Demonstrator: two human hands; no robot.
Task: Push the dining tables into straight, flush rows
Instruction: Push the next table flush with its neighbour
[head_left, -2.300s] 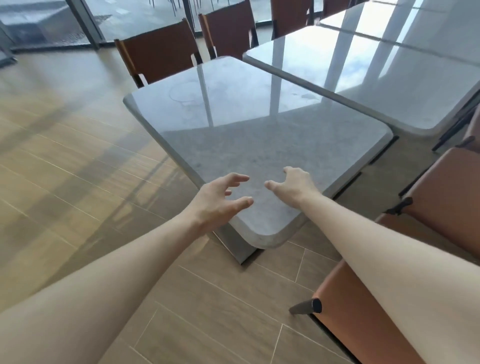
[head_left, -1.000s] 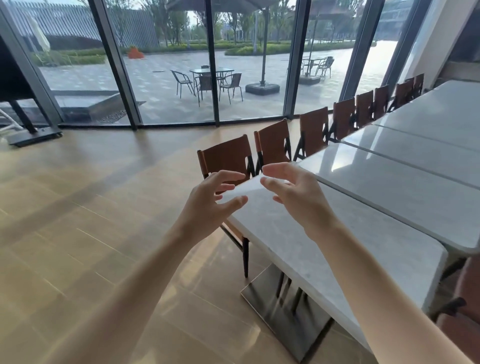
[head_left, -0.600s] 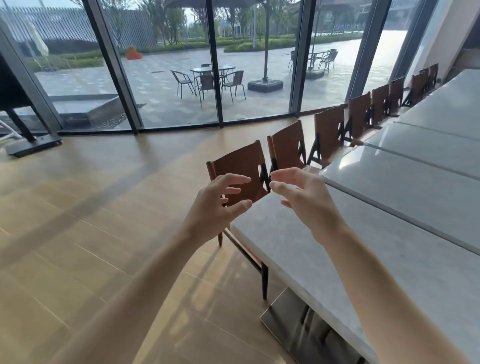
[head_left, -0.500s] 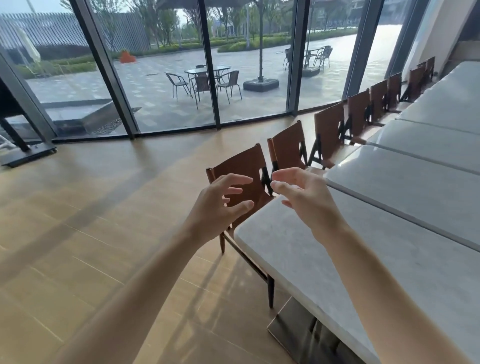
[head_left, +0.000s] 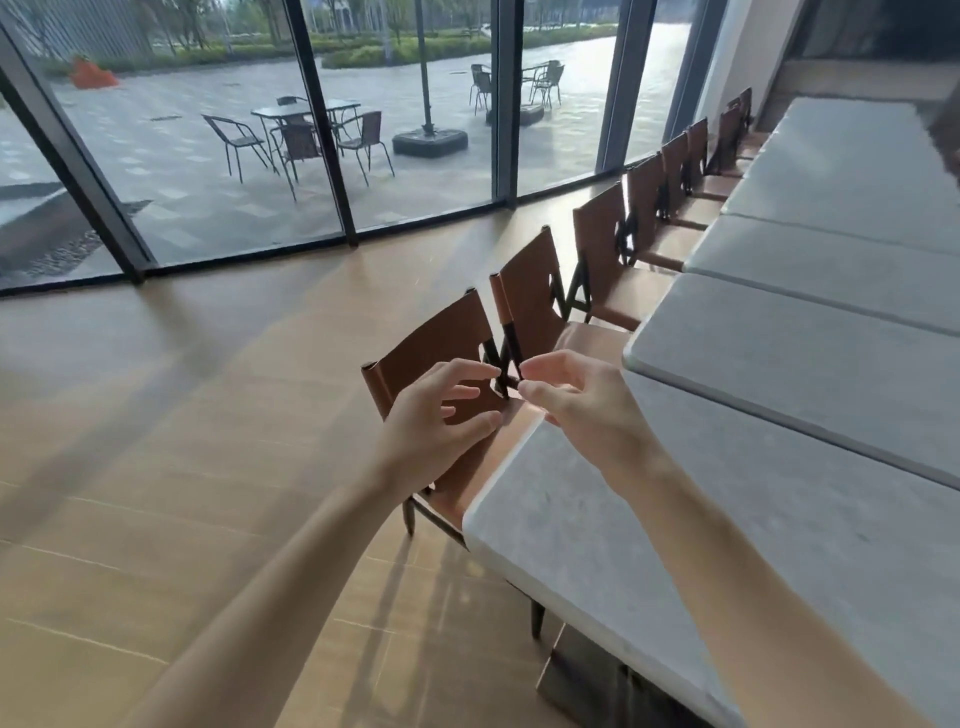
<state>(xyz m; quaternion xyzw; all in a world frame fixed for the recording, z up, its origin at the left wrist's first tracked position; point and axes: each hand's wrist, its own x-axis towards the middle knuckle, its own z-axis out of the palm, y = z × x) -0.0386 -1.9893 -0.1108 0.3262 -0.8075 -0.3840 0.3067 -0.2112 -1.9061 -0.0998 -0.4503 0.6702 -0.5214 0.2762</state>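
A row of grey stone-topped dining tables runs away from me on the right. The nearest table (head_left: 675, 545) lies under my right forearm, the second table (head_left: 810, 374) sits flush beyond it, and a third table (head_left: 831, 275) follows. My left hand (head_left: 436, 421) and my right hand (head_left: 576, 400) hover in the air side by side above the near table's far-left corner, fingers loosely curled and holding nothing. Neither hand touches the table or the chair behind them.
Brown leather chairs line the tables' left side; the nearest chair (head_left: 431, 348) stands right behind my hands, another chair (head_left: 530, 301) just beyond. The near table's metal base (head_left: 587, 675) shows below. Wooden floor (head_left: 182, 441) spreads left toward glass walls (head_left: 311, 130).
My view has shifted so the table row and chairs sit further right and down. Both hands stay raised together, holding nothing, as before.
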